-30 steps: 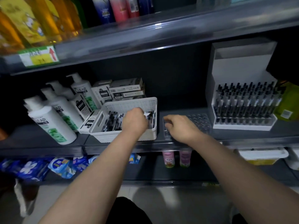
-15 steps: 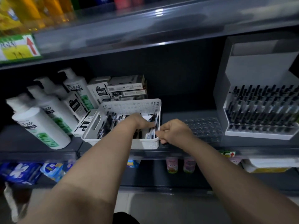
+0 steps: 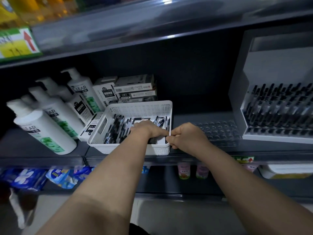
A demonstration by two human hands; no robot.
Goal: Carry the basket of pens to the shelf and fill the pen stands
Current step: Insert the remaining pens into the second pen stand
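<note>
On the dark grey middle shelf (image 3: pixel 194 117), a white rectangular plastic basket (image 3: pixel 138 108) with perforated walls and a cut-out handle in its left end sits with its long axis along the shelf, between white pump bottles (image 3: pixel 50 122) and a dark flat pen stand (image 3: pixel 218 131) of round holes. Black-and-clear pens (image 3: pixel 116 131) lie loose inside, long axes mostly front to back. Left hand (image 3: pixel 149 129) is down among them, fingers hidden, grip not discernible; right hand (image 3: pixel 186 136) pinches the basket's right rim between thumb and curled fingers.

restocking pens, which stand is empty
The low dark stand beside the white basket: its holes are bare, while the tall white stand farther right is packed with pens.
</note>
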